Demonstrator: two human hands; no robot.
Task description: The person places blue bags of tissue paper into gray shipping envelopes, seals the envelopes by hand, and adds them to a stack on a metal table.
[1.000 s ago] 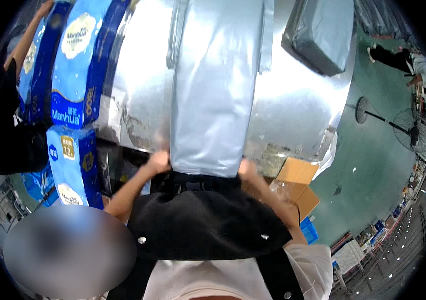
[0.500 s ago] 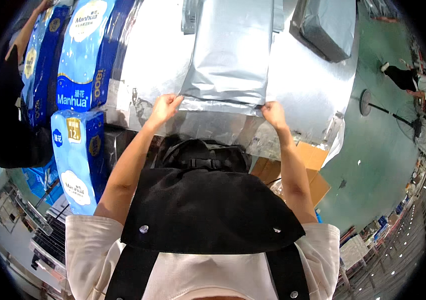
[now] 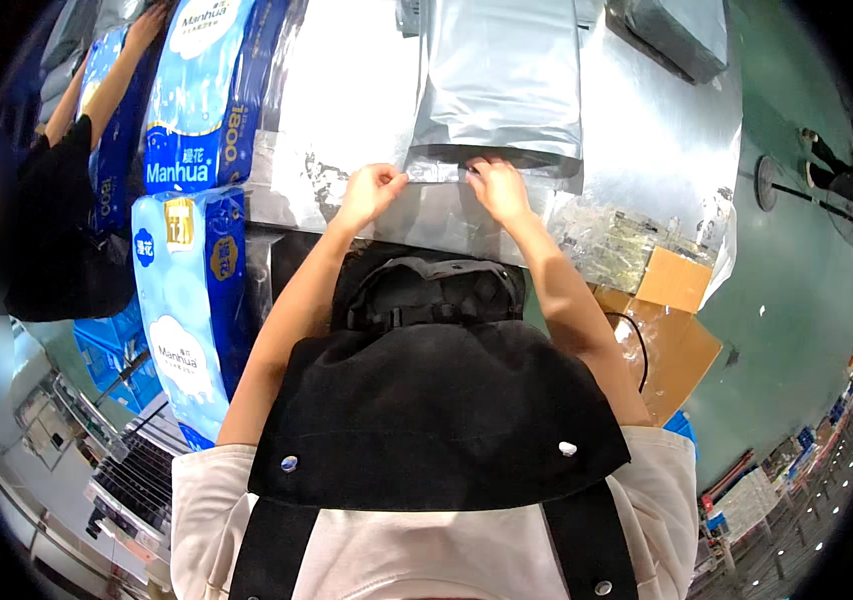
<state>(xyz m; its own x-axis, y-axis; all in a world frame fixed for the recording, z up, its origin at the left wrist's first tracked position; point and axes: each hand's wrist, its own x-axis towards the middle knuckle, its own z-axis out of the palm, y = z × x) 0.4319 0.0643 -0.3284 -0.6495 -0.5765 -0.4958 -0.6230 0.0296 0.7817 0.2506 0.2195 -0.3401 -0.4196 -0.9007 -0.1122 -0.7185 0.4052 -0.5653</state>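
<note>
A silver-grey plastic mailer bag [image 3: 502,75] lies flat on a shiny metal table [image 3: 346,90], its open end toward me. My left hand [image 3: 370,191] is closed at the bag's near left corner, pinching the flap strip. My right hand [image 3: 495,186] rests on the flap near its middle, fingers pressed onto the edge. Both forearms reach up from the lower edge over my black apron [image 3: 436,410].
Blue packs of tissue rolls [image 3: 186,200] stand stacked at the table's left. Another person in black [image 3: 56,220] reaches up at far left. A second grey bag [image 3: 681,30] lies at top right. Cardboard boxes [image 3: 671,320] and clear plastic bags [image 3: 626,245] sit to the right, by green floor.
The bag has moved away from me and now lies flat on the table. My hands went from its outer corners inward onto the flap edge.
</note>
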